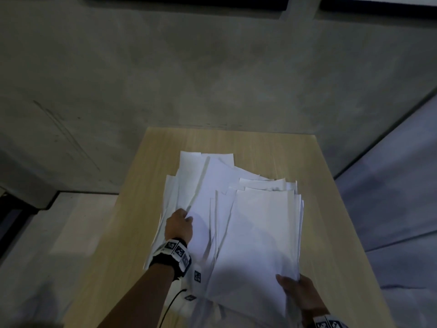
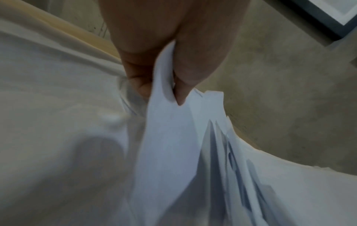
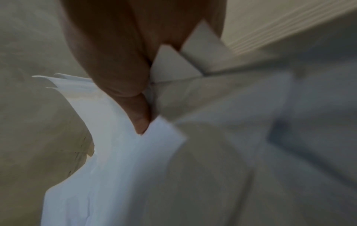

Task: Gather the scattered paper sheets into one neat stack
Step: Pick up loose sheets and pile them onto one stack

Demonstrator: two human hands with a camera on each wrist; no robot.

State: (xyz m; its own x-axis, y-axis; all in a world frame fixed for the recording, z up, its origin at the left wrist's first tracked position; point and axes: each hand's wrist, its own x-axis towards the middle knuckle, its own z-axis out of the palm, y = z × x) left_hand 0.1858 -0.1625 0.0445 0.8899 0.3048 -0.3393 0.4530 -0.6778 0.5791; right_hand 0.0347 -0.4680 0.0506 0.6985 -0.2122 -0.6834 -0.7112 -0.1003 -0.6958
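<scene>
We see a loose pile of white paper sheets (image 1: pixel 236 209) lying fanned and overlapping on the middle of a pale wooden worktop (image 1: pixel 331 209), their edges not yet aligned. Our left hand (image 1: pixel 179 226) reaches in from the near left and grips the left edge of the pile; the left wrist view shows its thumb and fingers (image 2: pixel 191 61) pinching several sheets (image 2: pixel 170 137), which bend upward from the surface. Our right hand (image 1: pixel 298 295) holds the near right corner of the pile, thumb on top; the right wrist view shows that thumb (image 3: pixel 115 64) pressed onto sheet corners (image 3: pixel 108 152), with the paper curling around it. Both wrists carry bands with black-and-white markers (image 1: pixel 176 250). A thin dark cable (image 1: pixel 170 304) runs beside the left forearm. Beyond the worktop lies a grey concrete floor (image 1: pixel 212 67).
</scene>
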